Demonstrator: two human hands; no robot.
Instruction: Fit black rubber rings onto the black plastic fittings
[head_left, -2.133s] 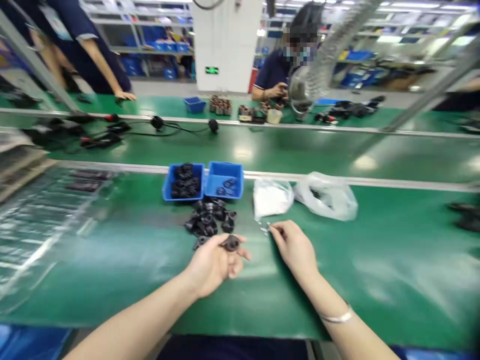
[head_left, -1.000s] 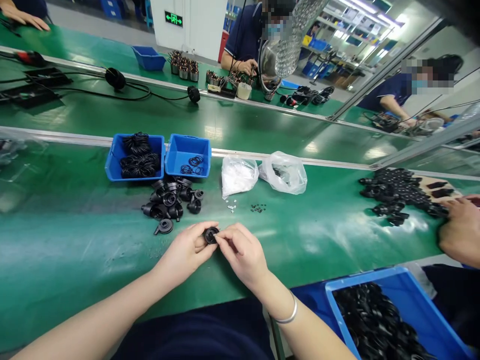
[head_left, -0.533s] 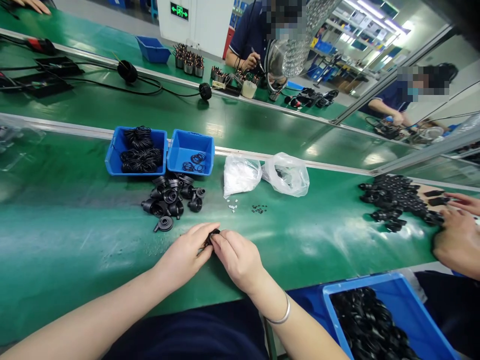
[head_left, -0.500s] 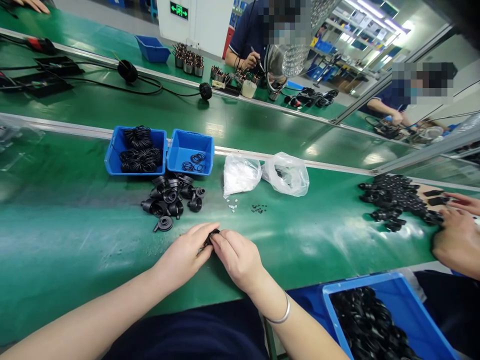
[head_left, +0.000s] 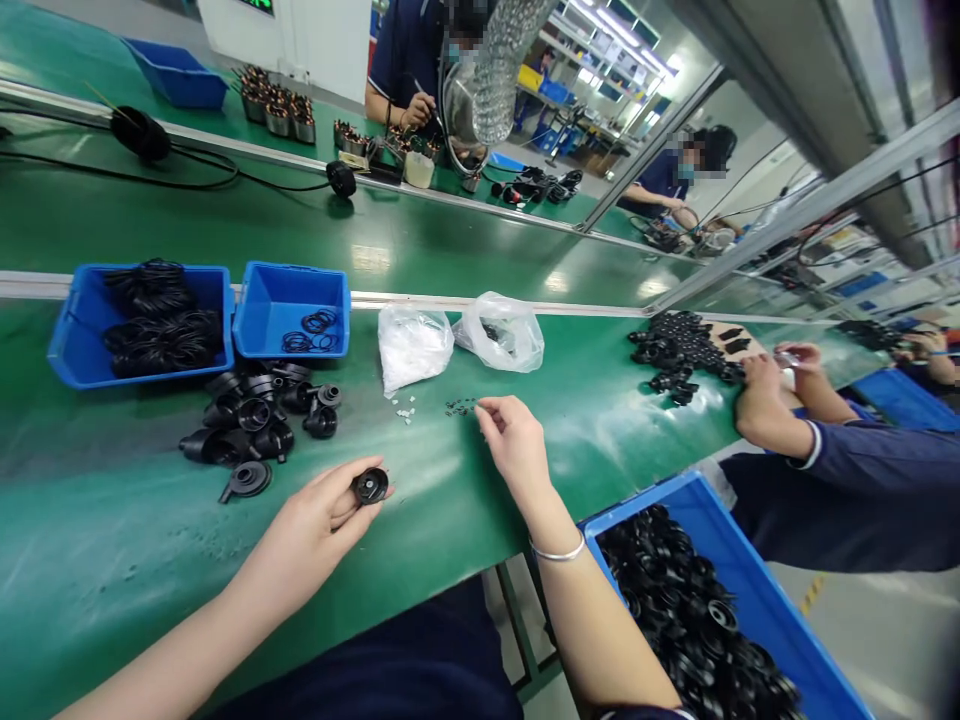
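My left hand [head_left: 315,520] grips a round black plastic housing [head_left: 371,487] between thumb and fingers, its open hollow end facing up. My right hand [head_left: 516,450] is at the right edge of a scatter of small black rings [head_left: 459,407], thumb and forefinger pinched together on the table. Whatever is between those fingertips is too small to make out. Just left of the rings lie several small white pieces [head_left: 405,411]. A heap of black plastic housings [head_left: 255,412] sits beyond my left hand, with one flanged part [head_left: 247,480] at its near side.
Blue bins with black rubber rings [head_left: 64,345] [head_left: 292,350] stand behind the heap. A bag of white pieces [head_left: 415,350] and an open clear bag [head_left: 506,335] lie mid-table. A blue crate [head_left: 787,610] of black parts is at lower right. A co-worker's hands [head_left: 765,390] work at right.
My hands have parted. The left keeps the black housing, now tilted open end up; the right has moved forward and right to the small rings. The view has swung to the right.
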